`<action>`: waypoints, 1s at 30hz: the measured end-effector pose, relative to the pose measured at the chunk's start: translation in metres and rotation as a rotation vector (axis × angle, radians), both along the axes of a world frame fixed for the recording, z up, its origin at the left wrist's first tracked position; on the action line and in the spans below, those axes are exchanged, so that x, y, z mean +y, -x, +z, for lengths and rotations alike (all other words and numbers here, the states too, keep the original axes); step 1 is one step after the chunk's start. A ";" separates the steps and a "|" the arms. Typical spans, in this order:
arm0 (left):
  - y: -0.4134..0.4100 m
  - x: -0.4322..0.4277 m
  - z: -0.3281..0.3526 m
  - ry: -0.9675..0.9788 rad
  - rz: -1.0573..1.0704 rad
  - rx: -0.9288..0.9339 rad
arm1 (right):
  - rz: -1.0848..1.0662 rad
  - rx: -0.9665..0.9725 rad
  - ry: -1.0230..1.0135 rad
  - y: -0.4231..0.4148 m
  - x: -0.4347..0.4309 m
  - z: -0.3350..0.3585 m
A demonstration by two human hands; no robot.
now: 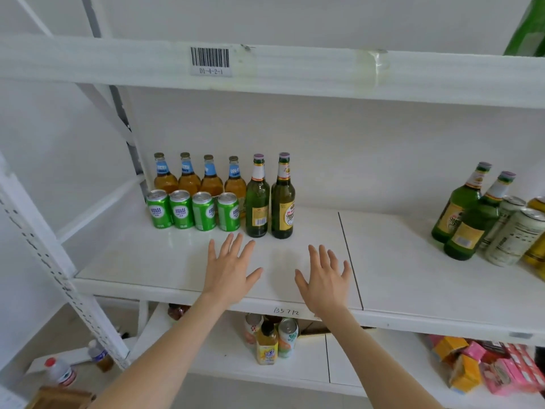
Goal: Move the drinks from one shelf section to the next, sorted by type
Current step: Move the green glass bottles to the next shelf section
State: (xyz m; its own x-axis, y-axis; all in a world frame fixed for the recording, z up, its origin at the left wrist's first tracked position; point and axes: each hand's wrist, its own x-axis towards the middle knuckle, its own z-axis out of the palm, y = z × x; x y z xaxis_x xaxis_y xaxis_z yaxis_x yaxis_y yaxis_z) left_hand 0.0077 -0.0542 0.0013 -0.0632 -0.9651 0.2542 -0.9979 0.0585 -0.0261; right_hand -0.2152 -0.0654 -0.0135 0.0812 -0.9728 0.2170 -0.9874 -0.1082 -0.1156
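Shelf point(147, 261), white, split by a thin seam point(349, 255) into L and R sections.

L section, rear row: 4 amber bottles point(188, 178) w/ blue neck labels, upright, side by side. Front row: 4 green cans point(193, 209), upright, just in front of the amber bottles. Right of both rows: 2 tall green bottles point(269, 199), upright, touching or nearly so.

Left hand point(228, 267): palm down over bare shelf, just in front of the cans and the tall green bottles. Fingers point(228, 246) spread, released, holding nothing.

Right hand point(324, 278): palm down, just left of the seam. Fingers spread, released, holding nothing. Both hands well apart from any drink.

R section, far right: 2 more green bottles point(466, 214), appearing tilted near the frame edge, w/ white cans point(513, 234) and gold cans point(536, 231) just beside them, partly cut off.

Upper beam: barcode label point(210, 60) marked D1-4-2-1. Lower shelf: mixed bottles, cans, coloured boxes
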 end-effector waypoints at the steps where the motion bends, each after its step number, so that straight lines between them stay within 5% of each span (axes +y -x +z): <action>1: -0.005 -0.010 0.002 0.009 -0.001 0.006 | 0.003 0.003 -0.001 -0.004 -0.011 0.000; 13: -0.055 -0.144 0.023 0.138 -0.100 0.194 | -0.068 -0.193 -0.018 -0.045 -0.135 -0.004; 22: -0.045 -0.205 0.034 -0.062 -0.220 0.871 | 0.010 -0.916 -0.176 -0.061 -0.194 -0.006; 30: -0.047 -0.235 0.034 -0.319 -0.224 1.254 | 0.081 -1.150 -0.266 -0.055 -0.220 -0.004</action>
